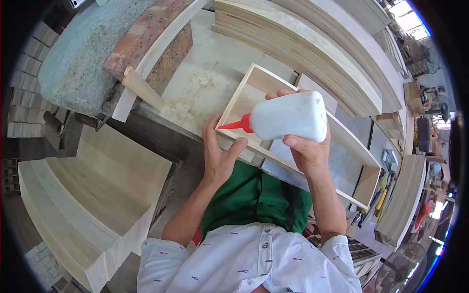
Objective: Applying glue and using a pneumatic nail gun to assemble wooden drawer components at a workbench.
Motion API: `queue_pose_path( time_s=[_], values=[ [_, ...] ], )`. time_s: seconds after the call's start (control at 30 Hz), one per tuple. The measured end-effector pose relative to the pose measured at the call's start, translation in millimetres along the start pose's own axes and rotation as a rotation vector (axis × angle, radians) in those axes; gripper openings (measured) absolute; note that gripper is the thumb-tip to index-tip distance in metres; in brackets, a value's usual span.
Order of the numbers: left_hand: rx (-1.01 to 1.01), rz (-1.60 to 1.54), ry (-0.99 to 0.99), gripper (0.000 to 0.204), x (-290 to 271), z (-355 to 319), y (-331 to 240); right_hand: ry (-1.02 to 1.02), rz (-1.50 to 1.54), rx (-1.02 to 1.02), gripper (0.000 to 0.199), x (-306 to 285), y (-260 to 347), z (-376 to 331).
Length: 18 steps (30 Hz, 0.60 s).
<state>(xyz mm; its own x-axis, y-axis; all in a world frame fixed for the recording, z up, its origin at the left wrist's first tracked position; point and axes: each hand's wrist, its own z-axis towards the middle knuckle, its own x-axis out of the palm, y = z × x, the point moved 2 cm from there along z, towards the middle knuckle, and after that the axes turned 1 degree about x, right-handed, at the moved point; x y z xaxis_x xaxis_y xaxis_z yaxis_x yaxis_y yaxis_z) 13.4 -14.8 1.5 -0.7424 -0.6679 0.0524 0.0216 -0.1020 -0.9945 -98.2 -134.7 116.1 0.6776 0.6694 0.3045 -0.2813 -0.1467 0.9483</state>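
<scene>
- Right fingers [296,142] — wrap the white bottle [288,116]; red nozzle [239,124] points left.
- Left fingers [210,133] — spread, touching wooden frame [352,141] corner.
- Tabletop [195,80] spans between frame and brick [141,36].

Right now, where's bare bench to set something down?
Bare, though stained: bench between the brick and the wooden frame. Crowded: the far side, with stacked boards, and right of the frame, with tools.
</scene>
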Motion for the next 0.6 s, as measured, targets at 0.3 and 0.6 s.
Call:
queue_pose_path(
  time_s=[0.3,0.6],
  values=[
    [0.036,0.018,-0.001,0.075,0,0,2,-0.037,0.001,0.014,0.082,-2,-2,3],
    [0.032,0.053,-0.008,0.075,-2,-1,4,-0.075,0.043,0.002,0.073,-18,-5,17]
  ],
)
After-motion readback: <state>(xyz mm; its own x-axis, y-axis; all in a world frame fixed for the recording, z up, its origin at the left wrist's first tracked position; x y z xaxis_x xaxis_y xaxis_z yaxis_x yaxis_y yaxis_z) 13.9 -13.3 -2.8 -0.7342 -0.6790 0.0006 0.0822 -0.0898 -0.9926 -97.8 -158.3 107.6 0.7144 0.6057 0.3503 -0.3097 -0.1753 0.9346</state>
